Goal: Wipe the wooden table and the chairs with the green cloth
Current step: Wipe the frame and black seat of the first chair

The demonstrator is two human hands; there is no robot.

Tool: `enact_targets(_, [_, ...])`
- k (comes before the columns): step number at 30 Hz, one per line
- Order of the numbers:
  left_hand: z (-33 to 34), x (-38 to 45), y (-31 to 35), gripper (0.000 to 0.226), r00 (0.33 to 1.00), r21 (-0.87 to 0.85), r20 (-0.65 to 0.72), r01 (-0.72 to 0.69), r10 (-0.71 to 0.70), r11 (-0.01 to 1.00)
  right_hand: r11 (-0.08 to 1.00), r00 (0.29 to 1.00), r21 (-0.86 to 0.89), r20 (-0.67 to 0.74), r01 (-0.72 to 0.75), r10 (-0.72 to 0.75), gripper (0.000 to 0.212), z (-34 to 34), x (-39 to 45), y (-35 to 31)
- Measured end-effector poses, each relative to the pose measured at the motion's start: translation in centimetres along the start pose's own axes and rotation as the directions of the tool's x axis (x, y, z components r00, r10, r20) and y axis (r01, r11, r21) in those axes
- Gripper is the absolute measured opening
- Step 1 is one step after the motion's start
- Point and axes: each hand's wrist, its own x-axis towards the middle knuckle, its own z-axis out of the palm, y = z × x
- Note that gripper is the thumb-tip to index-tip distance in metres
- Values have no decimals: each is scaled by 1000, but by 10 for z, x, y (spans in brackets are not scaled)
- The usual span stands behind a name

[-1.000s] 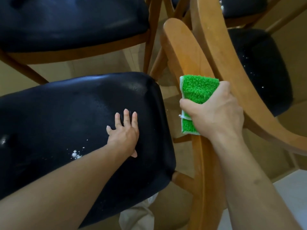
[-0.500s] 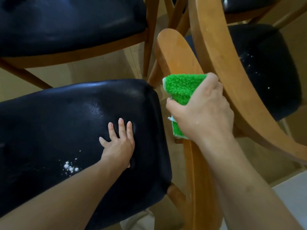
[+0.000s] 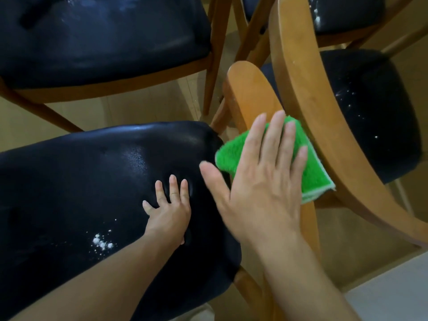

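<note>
I look down on a wooden chair with a black padded seat (image 3: 92,181) and a curved wooden backrest (image 3: 250,98). The green cloth (image 3: 312,172) lies on top of that backrest. My right hand (image 3: 261,181) presses flat on the cloth with straight, spread fingers. My left hand (image 3: 169,209) rests flat on the black seat, its fingers straight. White powder specks (image 3: 102,243) lie on the seat to the left of my left forearm.
A second chair's wooden backrest (image 3: 308,93) stands close on the right, touching the cloth's edge, with its dusty black seat (image 3: 375,112) behind it. Another black-seated chair (image 3: 97,35) fills the top left. Beige floor (image 3: 139,107) shows between them.
My right hand has let go its grip round the cloth and now lies flat on it with straight fingers. The cloth sits spread on the backrest top. My left hand stays on the seat.
</note>
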Motion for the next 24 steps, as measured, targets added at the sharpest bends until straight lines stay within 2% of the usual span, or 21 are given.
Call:
enact_targets(3, [3,0,-1,139,1000,-17,-12,-10,9,1000,997,996,-58,-67,55,-58,75,10,-13,2])
enact_targets(6, [5,-1,0,139,999,-14,-40,-15,15,1000,982,985,-148,-110,120,-136,67,12,7,4])
enact_targets(10, [6,-1,-1,139,999,-17,-39,-22,21,1000,959,979,-203,-12,196,-203,88,-1,64,-4])
enact_targets(14, [9,1,0,133,998,-13,-60,-5,4,1000,945,968,-213,16,248,-251,95,-8,110,-19])
enact_targets(16, [9,1,0,133,998,-25,-63,-3,2,1000,957,977,-202,-10,206,-213,102,-7,110,-24])
enact_targets(19, [9,2,1,134,998,-33,-65,-5,2,999,991,1000,-129,6,21,-21,118,-7,84,-22])
enact_targets(21, [10,3,1,133,998,-38,-65,-4,2,999,995,998,-83,0,-57,57,111,-4,53,-12])
enact_targets(24, [13,5,0,128,997,-51,-83,0,-5,999,988,996,-137,-65,-68,59,98,4,14,0])
